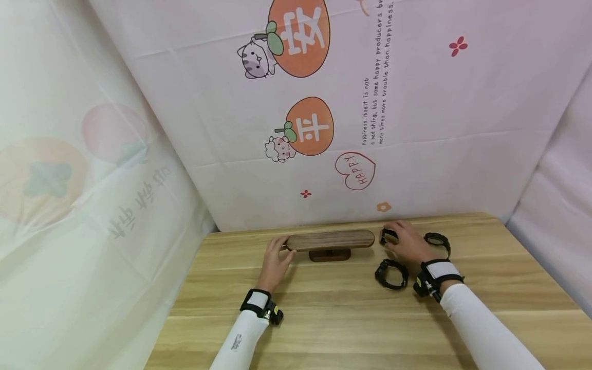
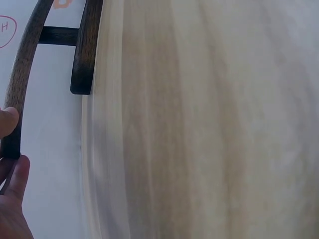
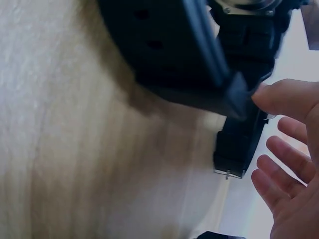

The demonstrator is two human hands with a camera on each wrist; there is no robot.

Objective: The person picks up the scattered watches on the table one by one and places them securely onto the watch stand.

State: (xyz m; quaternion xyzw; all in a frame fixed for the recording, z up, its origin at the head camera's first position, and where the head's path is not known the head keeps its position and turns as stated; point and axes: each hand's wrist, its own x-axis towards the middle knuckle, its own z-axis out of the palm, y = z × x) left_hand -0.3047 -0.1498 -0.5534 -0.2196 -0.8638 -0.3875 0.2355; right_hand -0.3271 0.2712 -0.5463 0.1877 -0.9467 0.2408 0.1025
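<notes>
A dark brown wooden watch stand (image 1: 330,240) has a long rounded bar on a short base (image 1: 330,255). My left hand (image 1: 276,261) holds the bar's left end; in the left wrist view, the thumb (image 2: 8,122) lies against the wood and fingertips reach its end. Just right of the bar, my right hand (image 1: 409,242) grips a black watch (image 1: 389,236) between thumb and fingers. Its thumb (image 3: 286,97) meets a black strap in the right wrist view, where the other fingers are spread and their contact is unclear.
One black watch (image 1: 391,274) stands looped in front of my right hand, and its strap (image 3: 164,50) looms close to the right wrist camera. Another black watch (image 1: 437,241) is right of that hand. A printed white cloth (image 1: 259,190) hangs behind the wooden table (image 1: 333,318).
</notes>
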